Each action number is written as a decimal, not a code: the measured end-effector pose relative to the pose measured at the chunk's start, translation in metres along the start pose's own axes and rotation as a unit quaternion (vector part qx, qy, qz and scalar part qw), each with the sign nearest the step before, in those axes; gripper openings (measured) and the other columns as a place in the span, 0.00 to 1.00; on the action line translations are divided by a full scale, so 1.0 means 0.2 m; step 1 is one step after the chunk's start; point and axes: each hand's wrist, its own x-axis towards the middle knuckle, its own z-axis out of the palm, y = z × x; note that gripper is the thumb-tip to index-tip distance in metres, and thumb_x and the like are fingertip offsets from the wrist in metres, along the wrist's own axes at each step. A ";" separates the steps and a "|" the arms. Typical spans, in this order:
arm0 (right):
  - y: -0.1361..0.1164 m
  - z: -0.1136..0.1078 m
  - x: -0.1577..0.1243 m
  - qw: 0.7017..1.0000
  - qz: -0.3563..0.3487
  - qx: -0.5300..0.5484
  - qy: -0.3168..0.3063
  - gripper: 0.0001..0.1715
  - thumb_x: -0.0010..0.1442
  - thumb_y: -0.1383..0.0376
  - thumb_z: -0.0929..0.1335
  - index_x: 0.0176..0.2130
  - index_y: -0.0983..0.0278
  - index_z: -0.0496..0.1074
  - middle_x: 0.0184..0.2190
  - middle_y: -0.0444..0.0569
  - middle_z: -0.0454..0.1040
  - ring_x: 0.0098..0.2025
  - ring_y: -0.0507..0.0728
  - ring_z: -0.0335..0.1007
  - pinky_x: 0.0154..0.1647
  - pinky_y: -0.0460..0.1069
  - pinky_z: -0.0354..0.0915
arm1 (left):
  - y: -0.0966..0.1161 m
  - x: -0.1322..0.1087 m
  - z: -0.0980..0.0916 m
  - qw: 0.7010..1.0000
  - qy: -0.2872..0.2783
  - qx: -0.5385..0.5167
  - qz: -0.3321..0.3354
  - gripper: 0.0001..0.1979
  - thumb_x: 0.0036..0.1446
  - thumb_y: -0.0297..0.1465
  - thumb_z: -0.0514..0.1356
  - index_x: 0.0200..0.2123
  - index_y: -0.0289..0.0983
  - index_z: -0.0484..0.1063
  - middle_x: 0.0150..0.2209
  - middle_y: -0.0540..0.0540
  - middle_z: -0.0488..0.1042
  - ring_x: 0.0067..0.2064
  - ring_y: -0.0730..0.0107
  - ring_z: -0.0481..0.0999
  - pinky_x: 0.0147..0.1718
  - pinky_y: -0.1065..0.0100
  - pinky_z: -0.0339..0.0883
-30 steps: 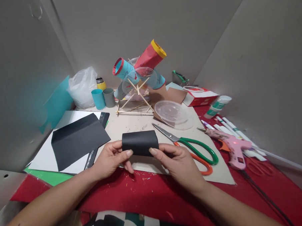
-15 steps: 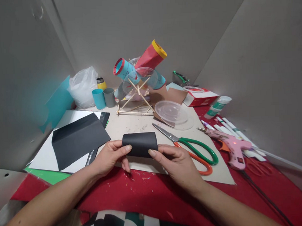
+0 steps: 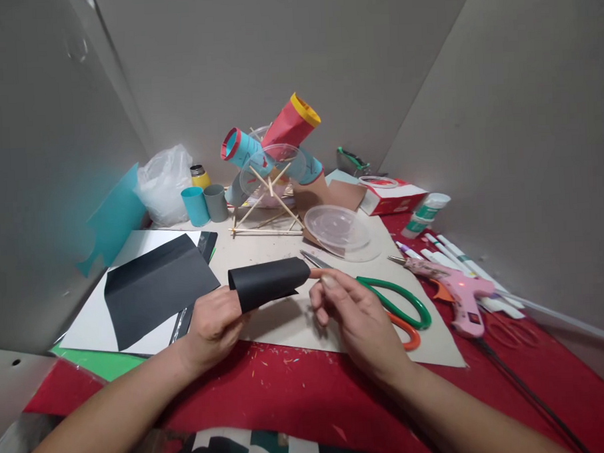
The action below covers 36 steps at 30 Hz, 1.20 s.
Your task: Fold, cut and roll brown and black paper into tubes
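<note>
A rolled piece of black paper (image 3: 269,281) is held in the air over the cardboard sheet, its loose edge hanging open underneath. My left hand (image 3: 216,320) grips it at the left end, with the fingers partly hidden inside and behind the roll. At the right end, my right hand (image 3: 353,311) has its index finger reaching into the roll's opening, thumb bent against that finger and the other fingers curled. Close to my right hand lie large scissors (image 3: 398,296) with green and orange handles, blades partly covered by the hand and roll.
Black paper (image 3: 159,286) lies on white sheets at left. Behind stand a stick frame (image 3: 268,211) with coloured paper tubes, blue (image 3: 195,206) and grey tubes (image 3: 215,203), and a plastic lid (image 3: 337,226). At right are a pink glue gun (image 3: 460,293) and several markers (image 3: 453,253).
The black roll has been turned and loosened, its edge now sagging below. My left hand has rotated knuckles up, and my right thumb has come off the paper.
</note>
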 end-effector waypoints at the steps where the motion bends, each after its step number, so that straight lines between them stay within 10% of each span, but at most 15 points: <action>1: 0.00 0.00 0.01 1.000 -0.005 0.014 0.003 0.18 0.63 0.50 0.66 0.43 0.61 0.72 0.27 0.42 0.67 0.23 0.49 0.60 0.22 0.44 0.60 | -0.01 0.00 0.00 1.000 -0.008 0.020 0.018 0.11 0.62 0.33 0.57 0.28 0.39 0.76 0.25 0.44 0.75 0.29 0.66 0.73 0.33 0.66 0.66; 8: 0.01 -0.01 0.04 0.997 -0.044 -0.030 0.058 0.23 0.63 0.49 0.65 0.52 0.58 0.70 0.45 0.49 0.73 0.44 0.56 0.69 0.40 0.49 0.69 | 0.00 0.03 0.00 0.981 -0.056 0.137 0.127 0.10 0.61 0.23 0.53 0.33 0.38 0.73 0.30 0.42 0.74 0.45 0.59 0.74 0.48 0.56 0.69; 13: 0.02 -0.03 0.04 0.973 -0.114 -0.200 -0.029 0.30 0.66 0.48 0.59 0.61 0.58 0.62 0.61 0.53 0.64 0.64 0.61 0.56 0.64 0.61 0.54 | 0.04 0.05 0.01 0.977 -0.082 0.138 0.143 0.09 0.59 0.21 0.52 0.34 0.36 0.70 0.35 0.41 0.72 0.56 0.54 0.68 0.54 0.49 0.66; 18: 0.04 -0.04 0.02 0.894 -0.214 -0.368 -0.142 0.42 0.62 0.49 0.66 0.68 0.60 0.50 0.64 0.58 0.60 0.65 0.64 0.56 0.62 0.64 0.57 | 0.06 0.04 0.03 0.987 -0.107 0.063 0.106 0.08 0.61 0.22 0.53 0.31 0.37 0.67 0.33 0.46 0.70 0.44 0.64 0.73 0.60 0.46 0.59; 27: 0.10 0.03 -0.03 0.736 -0.392 -0.545 -0.086 0.57 0.59 0.58 0.70 0.70 0.66 0.31 0.66 0.66 0.55 0.67 0.69 0.50 0.61 0.66 0.56 | 0.10 0.02 0.08 0.999 -0.018 0.034 0.009 0.12 0.61 0.24 0.55 0.25 0.38 0.61 0.27 0.51 0.64 0.44 0.65 0.73 0.62 0.46 0.56; 36: 0.13 0.07 0.00 0.742 -0.396 -0.538 -0.052 0.58 0.57 0.69 0.67 0.70 0.67 0.26 0.61 0.67 0.61 0.60 0.70 0.60 0.55 0.67 0.62 | 0.22 0.03 0.12 0.994 -0.011 0.108 0.008 0.09 0.59 0.23 0.55 0.27 0.37 0.65 0.38 0.42 0.74 0.64 0.52 0.60 0.62 0.42 0.51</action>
